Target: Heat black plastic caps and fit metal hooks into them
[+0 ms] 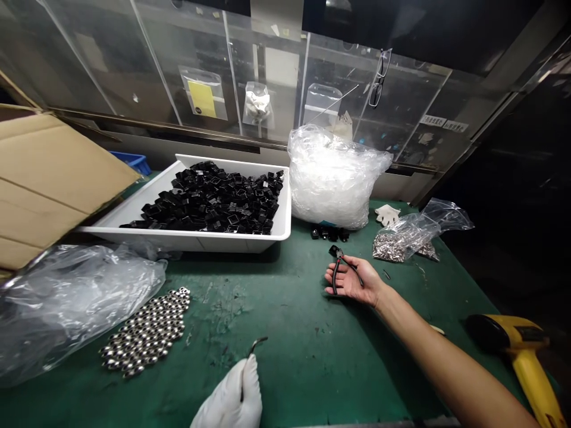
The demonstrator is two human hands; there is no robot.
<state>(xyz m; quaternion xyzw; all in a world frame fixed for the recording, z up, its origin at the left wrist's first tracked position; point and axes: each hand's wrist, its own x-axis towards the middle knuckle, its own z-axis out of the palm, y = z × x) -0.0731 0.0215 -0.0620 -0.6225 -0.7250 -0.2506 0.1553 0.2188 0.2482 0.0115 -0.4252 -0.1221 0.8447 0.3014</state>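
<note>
My left hand [232, 397], in a white glove, is closed around a thin bent metal rod [257, 343] that looks like a hex key; its hooked end points up and right. Palm up, my bare right hand [354, 281] holds a pair of pliers [335, 274] with dark handles spread apart across the fingers. At the jaws is a small black square part [334, 250]; whether they grip it I cannot tell. Just beyond lie several more black parts [329, 233]. Nearest my left hand on the left is a patch of shiny metal balls or beads [147, 333].
A white tray [200, 241] of black parts stands at the back, beside a cardboard box [40, 178] and clear plastic [80, 303]. A stuffed plastic bag [334, 178], a bag of metal pieces [392, 245], a white glove [388, 214] and a yellow tool [533, 374] occupy the right side.
</note>
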